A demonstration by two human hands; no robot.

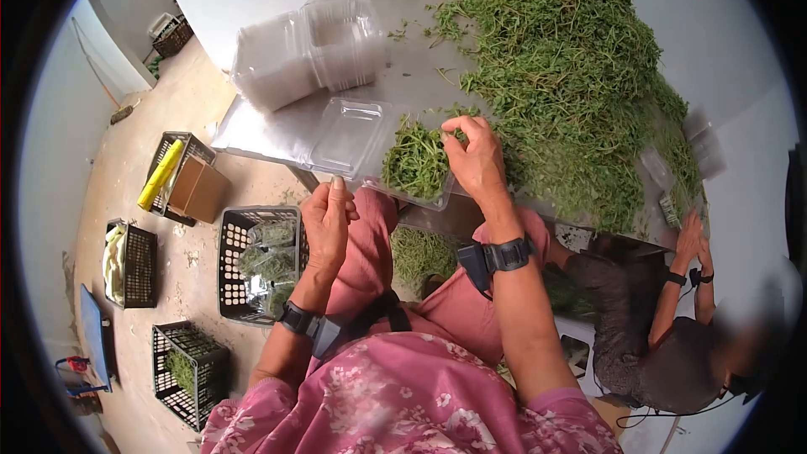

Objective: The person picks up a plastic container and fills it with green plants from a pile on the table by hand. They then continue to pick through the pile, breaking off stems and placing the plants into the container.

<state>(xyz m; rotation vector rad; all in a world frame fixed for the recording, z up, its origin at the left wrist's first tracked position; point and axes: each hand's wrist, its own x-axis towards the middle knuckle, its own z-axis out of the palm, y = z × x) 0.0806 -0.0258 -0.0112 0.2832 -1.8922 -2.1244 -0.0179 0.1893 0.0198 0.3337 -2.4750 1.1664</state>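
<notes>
Your floral shirt [412,395] faces the bench's [424,76] near edge, where the clear container [370,170] lies open, apparently for easy reach; your left hand [326,219] pinches its lid [349,136], perhaps steadying it; your right hand [477,164] touches the greens [414,161] inside, grip unclear.

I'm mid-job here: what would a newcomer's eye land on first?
Most likely the huge heap of greens covering much of the table's right side. Next, perhaps, the nested stack of clear containers to its left. Then the open container at the near edge, greens in its right half, the right hand beside them.
</notes>
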